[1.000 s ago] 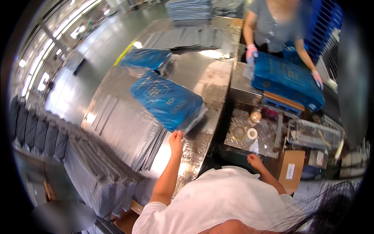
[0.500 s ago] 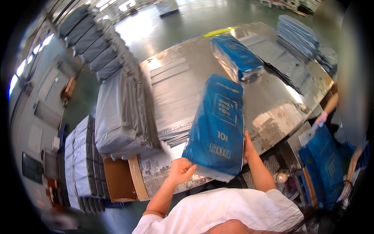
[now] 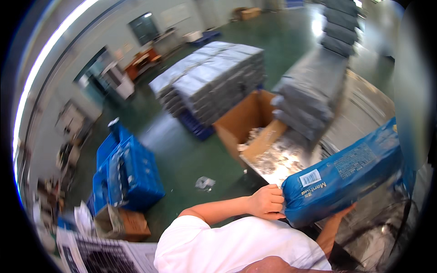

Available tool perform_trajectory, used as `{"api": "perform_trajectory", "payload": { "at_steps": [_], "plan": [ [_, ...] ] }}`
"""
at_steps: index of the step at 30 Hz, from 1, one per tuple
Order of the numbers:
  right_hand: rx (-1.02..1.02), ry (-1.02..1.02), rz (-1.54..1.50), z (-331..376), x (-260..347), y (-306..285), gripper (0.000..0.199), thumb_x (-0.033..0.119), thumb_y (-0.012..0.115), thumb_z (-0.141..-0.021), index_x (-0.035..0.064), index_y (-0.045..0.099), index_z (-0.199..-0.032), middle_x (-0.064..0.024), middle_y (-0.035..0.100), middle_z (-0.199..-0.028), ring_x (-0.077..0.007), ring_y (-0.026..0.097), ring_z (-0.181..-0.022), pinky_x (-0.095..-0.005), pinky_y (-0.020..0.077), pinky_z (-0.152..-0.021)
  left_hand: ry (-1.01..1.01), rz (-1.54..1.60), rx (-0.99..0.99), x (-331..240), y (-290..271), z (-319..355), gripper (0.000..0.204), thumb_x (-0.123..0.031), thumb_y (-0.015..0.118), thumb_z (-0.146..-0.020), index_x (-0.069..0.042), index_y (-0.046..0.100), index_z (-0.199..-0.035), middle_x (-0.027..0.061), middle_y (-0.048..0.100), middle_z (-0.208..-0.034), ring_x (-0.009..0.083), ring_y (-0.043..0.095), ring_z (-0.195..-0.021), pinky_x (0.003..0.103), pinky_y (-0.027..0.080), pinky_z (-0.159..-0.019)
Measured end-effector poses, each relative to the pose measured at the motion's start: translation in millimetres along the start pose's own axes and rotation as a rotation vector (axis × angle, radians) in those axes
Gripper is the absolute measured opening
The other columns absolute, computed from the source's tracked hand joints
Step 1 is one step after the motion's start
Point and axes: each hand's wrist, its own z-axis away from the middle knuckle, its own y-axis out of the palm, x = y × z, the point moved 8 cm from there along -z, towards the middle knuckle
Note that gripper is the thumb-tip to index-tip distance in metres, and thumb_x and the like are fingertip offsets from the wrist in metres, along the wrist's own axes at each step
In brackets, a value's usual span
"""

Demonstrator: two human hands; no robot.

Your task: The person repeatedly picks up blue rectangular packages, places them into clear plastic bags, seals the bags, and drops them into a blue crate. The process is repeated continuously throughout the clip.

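Note:
A long blue plastic-wrapped package point(image 3: 350, 166) with pale printing and a white label lies across both my hands, off the near edge of the metal table. My left hand point(image 3: 267, 201) grips its left end, the fingers curled into the gathered wrap. Under the package's lower side my right hand point(image 3: 344, 212) supports it; most of those fingers are hidden beneath it. The far right end of the package runs to the blurred edge of the picture.
Grey wrapped bundles point(image 3: 314, 86) are stacked on the metal table point(image 3: 371, 98). Beside it stands an open cardboard box point(image 3: 232, 129) with scraps inside. Farther off, a large stack of grey bundles point(image 3: 218, 77) sits on a blue pallet. Blue crates point(image 3: 136, 173) stand on the green floor at left.
My body and view have turned left, bringing the crates and floor into sight. The blue package has come along in both hands, rolled to show its labelled side and lying more level.

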Motion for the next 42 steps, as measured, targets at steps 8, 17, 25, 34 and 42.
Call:
{"api": "perform_trajectory", "payload": {
  "at_steps": [8, 17, 25, 34, 42],
  "plan": [
    [0.787, 0.310, -0.171, 89.7, -142.7, 290.7, 0.063, 0.053, 0.036, -0.080, 0.0081, 0.040, -0.124, -0.0087, 0.044, -0.123, -0.0261, 0.042, -0.111, -0.0416, 0.0381, -0.090, -0.834, 0.539, -0.849, -9.7, -90.6, 274.2, 0.112, -0.030, 0.082, -0.058, -0.009, 0.007, -0.139, 0.0163, 0.018, -0.139, 0.0297, 0.019, -0.129, 0.041, 0.024, -0.102],
    [1.167, 0.872, 0.320, 361.1, -383.8, 581.0, 0.043, 0.029, 0.053, -0.082, 0.0023, 0.049, -0.115, -0.0113, 0.055, -0.109, -0.0228, 0.051, -0.100, -0.0346, 0.0410, -0.088, -1.185, -0.067, -1.496, -68.6, -166.4, 516.1, 0.046, -0.024, 0.061, -0.076, -0.011, 0.047, -0.118, 0.0039, 0.051, -0.117, 0.0218, 0.046, -0.110, 0.038, 0.036, -0.095],
    [2.908, 0.034, 0.065, 634.9, -295.3, 582.2, 0.064, 0.032, 0.057, -0.081, 0.0048, 0.031, -0.132, -0.0183, 0.034, -0.134, -0.0312, 0.034, -0.124, -0.0379, 0.0292, -0.101, 0.323, 0.053, -2.777, -184.7, -465.1, 684.4, 0.055, -0.039, 0.052, -0.083, -0.004, 0.038, -0.122, 0.0156, 0.045, -0.118, 0.0347, 0.046, -0.107, 0.047, 0.045, -0.083],
    [1.863, 0.380, 1.609, 287.0, -362.1, 235.2, 0.052, 0.033, 0.054, -0.083, -0.0012, 0.045, -0.121, -0.0204, 0.054, -0.113, -0.0306, 0.053, -0.103, -0.0365, 0.0415, -0.089, -1.539, 0.740, -1.095, 160.3, -154.9, 546.2, 0.027, -0.027, 0.056, -0.085, -0.011, 0.053, -0.107, 0.0048, 0.060, -0.083, 0.0158, 0.058, -0.068, 0.028, 0.047, -0.056],
    [0.105, 0.132, 1.092, 166.8, -41.1, 80.3, 0.059, 0.017, 0.055, -0.081, 0.0035, 0.028, -0.132, -0.0089, 0.058, -0.091, -0.0145, 0.055, -0.077, -0.0255, 0.0441, -0.066, -1.145, 1.165, 0.466, 75.2, 120.0, 308.5, 0.033, -0.019, 0.051, -0.088, -0.001, 0.048, -0.116, 0.0090, 0.057, -0.105, 0.0146, 0.057, -0.091, 0.024, 0.045, -0.075]
  ]
}}
